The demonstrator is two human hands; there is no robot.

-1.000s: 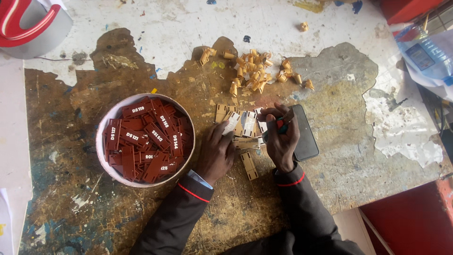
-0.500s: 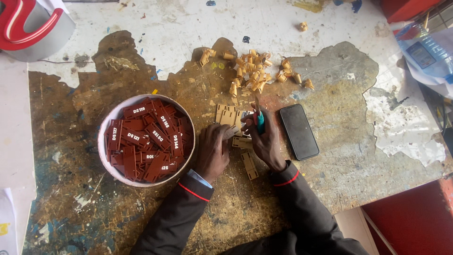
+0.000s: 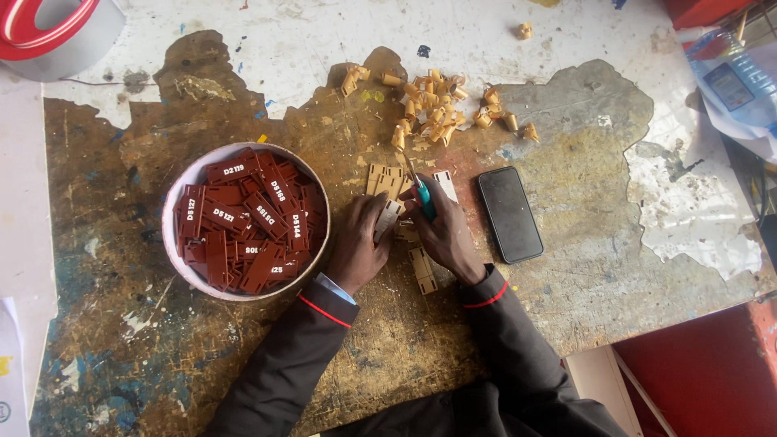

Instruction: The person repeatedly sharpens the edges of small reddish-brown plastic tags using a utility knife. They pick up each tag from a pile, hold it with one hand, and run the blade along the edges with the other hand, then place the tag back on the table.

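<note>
A round white bowl (image 3: 175, 212) sits on the worn, paint-stained wooden tabletop (image 3: 121, 348), filled close to its rim with dark red rectangular plastic tags (image 3: 247, 218) bearing white markings, heaped loosely at all angles. Just to the right of the bowl, the left hand (image 3: 358, 247) presses down, fingers curled, on a small pale tag (image 3: 388, 220) lying among a cluster of tan rectangular tags (image 3: 386, 178) flat on the tabletop. The right hand (image 3: 445, 235) is closed around a slim tool with a teal handle (image 3: 424, 200), whose tip points up toward the tan pieces; whether the tip touches one is hard to tell at this size. One more tan tag (image 3: 423, 271) lies below the hands, near the right wrist. A black smartphone (image 3: 509, 214) rests face up just right of the right hand. Further up the tabletop lies a scatter of curled yellowish shavings (image 3: 433, 105), well apart from the bowl.
</note>
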